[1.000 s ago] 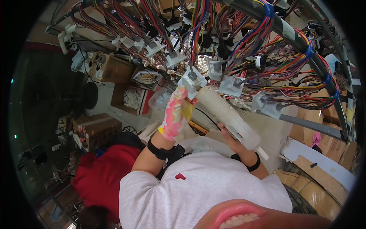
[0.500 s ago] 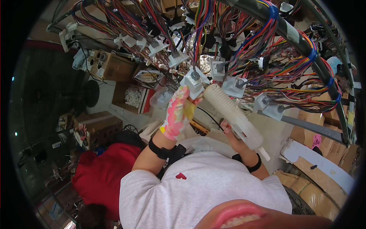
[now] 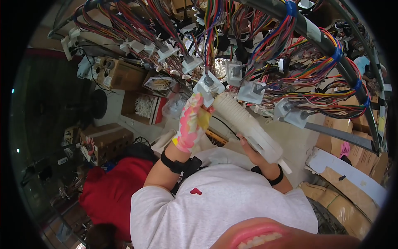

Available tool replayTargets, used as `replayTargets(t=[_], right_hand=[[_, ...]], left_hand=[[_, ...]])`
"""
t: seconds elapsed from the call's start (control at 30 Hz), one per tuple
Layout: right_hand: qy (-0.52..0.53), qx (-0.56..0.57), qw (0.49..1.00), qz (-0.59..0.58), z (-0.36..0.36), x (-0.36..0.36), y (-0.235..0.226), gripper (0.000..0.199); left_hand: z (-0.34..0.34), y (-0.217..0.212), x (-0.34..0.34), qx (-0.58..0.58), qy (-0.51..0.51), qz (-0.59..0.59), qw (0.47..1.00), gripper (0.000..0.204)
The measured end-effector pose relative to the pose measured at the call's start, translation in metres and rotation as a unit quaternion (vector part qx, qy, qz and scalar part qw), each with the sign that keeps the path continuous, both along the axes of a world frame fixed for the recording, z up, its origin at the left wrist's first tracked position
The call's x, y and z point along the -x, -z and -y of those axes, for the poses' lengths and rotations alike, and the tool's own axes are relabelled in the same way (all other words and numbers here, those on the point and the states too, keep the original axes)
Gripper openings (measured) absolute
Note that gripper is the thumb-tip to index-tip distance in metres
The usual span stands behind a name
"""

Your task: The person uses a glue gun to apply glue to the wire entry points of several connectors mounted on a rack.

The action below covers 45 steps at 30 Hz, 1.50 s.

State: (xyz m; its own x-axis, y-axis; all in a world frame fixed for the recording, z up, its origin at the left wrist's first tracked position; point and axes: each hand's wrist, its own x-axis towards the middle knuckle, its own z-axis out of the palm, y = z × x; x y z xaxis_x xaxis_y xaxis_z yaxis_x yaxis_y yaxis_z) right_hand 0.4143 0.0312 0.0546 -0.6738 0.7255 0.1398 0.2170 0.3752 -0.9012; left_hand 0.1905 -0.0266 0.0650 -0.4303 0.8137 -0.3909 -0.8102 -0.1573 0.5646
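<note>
left hand (image 3: 190, 124), gloved, fingers curled narrow against a white connector (image 3: 208, 86); right hand (image 3: 253, 150) grips the ribbed white tube (image 3: 244, 123), its fingers mostly hidden.

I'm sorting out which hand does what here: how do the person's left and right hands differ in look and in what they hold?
The left hand wears a pink and yellow patterned glove and reaches up to a white plastic connector block on the wire harness. The right hand is bare and grips the lower end of a white ribbed plastic tube. The left hand is raised higher than the right hand. Both wrists carry a black band.
</note>
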Motion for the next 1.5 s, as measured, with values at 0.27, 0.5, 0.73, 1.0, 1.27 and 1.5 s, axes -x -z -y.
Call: replayTargets(t=[0.27,0.5,0.73,1.0,1.27,1.5], right_hand=[[-0.006,-0.035,0.998,0.042,0.001,-0.001,0.001,0.035],[-0.027,0.064,0.997,0.017,0.000,-0.006,-0.007,0.031],[-0.065,0.087,0.994,0.020,-0.012,-0.017,-0.023,0.032],[-0.072,0.129,0.988,0.047,-0.022,-0.016,-0.032,0.024],[-0.096,0.024,0.993,0.066,-0.022,-0.002,-0.038,0.028],[-0.066,0.096,0.993,0.007,-0.017,-0.011,-0.013,0.028]], left_hand=[[0.000,0.005,0.002,-0.011,0.008,0.032,0.999,0.028],[-0.001,-0.002,0.004,0.012,0.006,0.025,1.000,0.028],[-0.014,-0.008,0.044,-0.066,0.152,-0.120,0.979,0.028],[-0.024,0.001,0.089,-0.005,0.332,-0.380,0.863,0.033],[-0.046,0.066,0.117,-0.116,0.435,-0.168,0.877,0.040],[-0.050,0.048,0.116,-0.089,0.472,-0.228,0.847,0.044]])
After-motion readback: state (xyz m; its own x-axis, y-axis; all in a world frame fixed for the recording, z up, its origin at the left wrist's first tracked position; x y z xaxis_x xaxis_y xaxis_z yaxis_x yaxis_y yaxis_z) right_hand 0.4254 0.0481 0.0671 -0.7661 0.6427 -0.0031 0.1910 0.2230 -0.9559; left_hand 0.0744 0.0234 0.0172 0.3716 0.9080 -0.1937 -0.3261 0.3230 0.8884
